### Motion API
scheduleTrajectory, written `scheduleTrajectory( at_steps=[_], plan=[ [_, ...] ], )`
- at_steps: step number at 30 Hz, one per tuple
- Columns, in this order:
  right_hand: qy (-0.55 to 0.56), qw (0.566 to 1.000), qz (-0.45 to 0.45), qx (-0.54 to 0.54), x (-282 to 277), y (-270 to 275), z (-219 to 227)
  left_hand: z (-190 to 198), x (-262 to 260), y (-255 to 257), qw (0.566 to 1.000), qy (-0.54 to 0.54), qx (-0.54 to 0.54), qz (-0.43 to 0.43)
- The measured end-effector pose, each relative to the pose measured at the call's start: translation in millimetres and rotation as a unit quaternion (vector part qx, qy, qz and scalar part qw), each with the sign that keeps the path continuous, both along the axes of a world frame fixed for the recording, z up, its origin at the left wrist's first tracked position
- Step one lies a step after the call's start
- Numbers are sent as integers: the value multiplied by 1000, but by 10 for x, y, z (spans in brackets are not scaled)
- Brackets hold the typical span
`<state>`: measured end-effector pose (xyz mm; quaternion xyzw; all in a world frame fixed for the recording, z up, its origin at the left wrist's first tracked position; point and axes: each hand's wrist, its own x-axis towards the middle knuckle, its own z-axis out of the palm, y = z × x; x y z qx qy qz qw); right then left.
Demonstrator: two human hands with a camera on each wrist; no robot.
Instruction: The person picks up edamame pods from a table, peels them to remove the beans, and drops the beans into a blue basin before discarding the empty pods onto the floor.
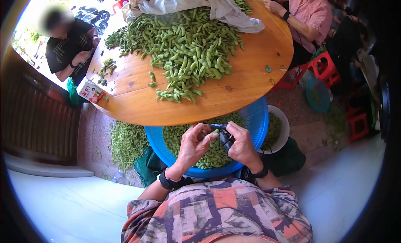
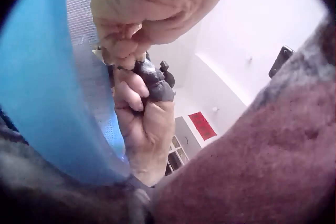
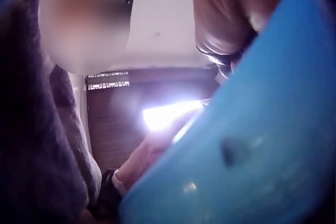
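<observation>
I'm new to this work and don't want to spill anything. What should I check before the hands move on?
1. Blue basin beneath the hands: ok.
2. Left hand and right hand meeting at the small green piece: ok.
3. Dark coverings on right-hand digits: ok, in place.
4. Pods piled on the tabletop: ok.
5. Floor beside the basin free of greens: not ok, a green heap lies there.
6. Green piece split open: cannot tell, too small.

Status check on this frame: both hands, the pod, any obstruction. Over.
Left hand pinching green pod; right hand gripping alongside. Pod mostly hidden by fingers. Blue basin below; no obstruction seen.
</observation>
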<state>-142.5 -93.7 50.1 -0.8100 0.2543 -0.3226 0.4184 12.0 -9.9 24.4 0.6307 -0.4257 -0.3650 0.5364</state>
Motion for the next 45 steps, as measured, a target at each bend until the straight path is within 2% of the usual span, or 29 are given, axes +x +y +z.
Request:
scheduleTrajectory(
  at_steps=[1,4,5,6,8,9,11,12,14,15,16,18,20,21,22,24,25,27,31,33,38,39,41,43,45],
  plan=[
    [0,1000,1,1,2,24,-17,-11,0,-2,994,-100,-34,13],
    [-3,999,-7,-34,41,99,-61,80,-32,18,999,-44,6,14],
    [-7,999,-9,-49,53,119,-78,51,-1,22,995,-96,6,9],
    [-11,998,-10,-64,58,134,-93,55,4,20,995,-96,6,12],
    [-7,997,-12,-78,53,143,-106,96,3,22,971,-230,-67,21],
    [-4,996,-17,-92,54,140,-105,136,10,34,970,-230,-68,24],
    [-3,995,-20,-101,58,156,-113,214,35,56,985,-136,90,-51],
    [-2,994,-27,-108,63,160,-119,177,38,52,985,-136,90,-49],
    [-4,993,-29,-116,73,176,-76,68,40,44,991,75,83,-74],
    [-5,992,-32,-124,73,181,-61,140,32,45,983,142,69,-93],
    [-4,992,-34,-122,61,183,-65,121,29,56,982,143,72,-95],
    [-31,997,3,-68,48,118,-49,85,56,50,971,214,29,-106],
    [-40,998,-9,48,-5,69,0,68,87,53,959,253,40,-123],
    [-62,988,-27,141,-25,63,-18,75,72,62,952,276,23,-128],
    [-73,958,-47,272,-65,67,-16,73,55,74,945,300,7,-132],
    [-139,922,-15,362,-103,36,-90,64,29,73,942,308,-20,-130],
    [-137,918,-19,371,-110,30,-81,81,29,68,939,318,-27,-127],
    [-131,894,29,427,-137,11,-37,105,19,55,935,333,-38,-117],
    [-169,882,45,438,-135,4,-37,131,-7,50,939,326,-30,-110],
    [-169,880,46,442,-150,3,-87,110,-32,43,942,320,-59,-87],
    [-135,871,69,467,-181,2,-166,17,-29,41,946,312,-45,-78],
    [-135,871,68,468,-182,4,-164,20,-25,50,951,301,-21,-73],
    [-107,905,58,409,-172,12,-144,37,-24,51,955,289,2,-69],
    [-77,920,41,382,-150,28,-60,51,-32,45,972,224,40,-58],
    [-46,933,24,355,-152,30,-42,37,-24,48,972,222,50,-58]
  ],
)
